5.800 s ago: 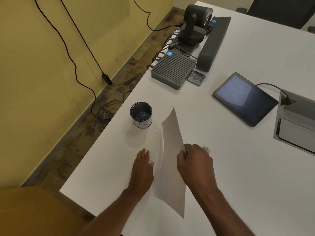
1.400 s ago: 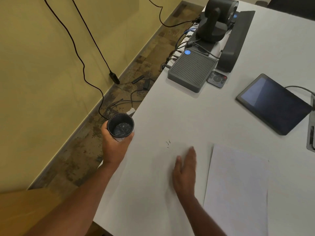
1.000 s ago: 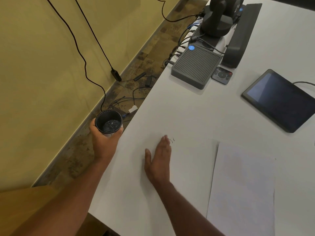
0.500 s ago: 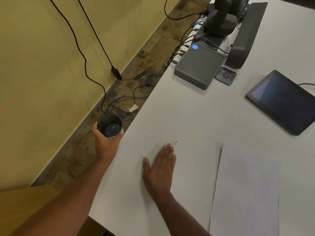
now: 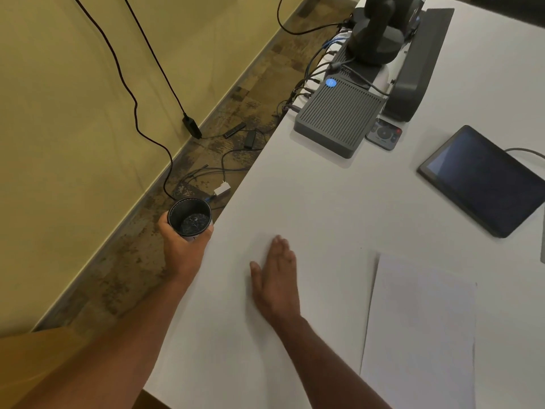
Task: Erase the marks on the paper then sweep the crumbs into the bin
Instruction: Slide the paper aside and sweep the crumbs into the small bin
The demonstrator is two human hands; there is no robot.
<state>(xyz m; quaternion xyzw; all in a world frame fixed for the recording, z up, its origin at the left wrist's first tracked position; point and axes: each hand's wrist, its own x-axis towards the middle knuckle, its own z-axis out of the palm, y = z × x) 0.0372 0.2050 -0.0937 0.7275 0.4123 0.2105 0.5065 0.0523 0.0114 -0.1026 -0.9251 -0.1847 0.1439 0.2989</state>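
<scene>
My left hand (image 5: 182,249) grips a small dark cup-shaped bin (image 5: 190,216), held off the left edge of the white table (image 5: 324,202), its rim at about the tabletop's level. Grey crumbs lie in its bottom. My right hand (image 5: 275,277) rests flat on the table, fingers together and pointing away from me, a short way right of the bin. No crumbs show in front of the fingers; one tiny dark speck (image 5: 361,248) lies further right. The white sheet of paper (image 5: 421,329) lies flat to the right of my right hand.
A dark tablet (image 5: 483,181) with a cable sits at the right. A ribbed grey box (image 5: 339,116), a small remote (image 5: 383,134), a long dark bar (image 5: 418,63) and a camera unit (image 5: 377,28) stand at the far end. Cables and adapters lie on the floor by the yellow wall.
Since the earliest frame the paper went down flat at the right and my left hand took the bin to the table edge. My right hand has swept left; the crumbs before its fingertips are gone.
</scene>
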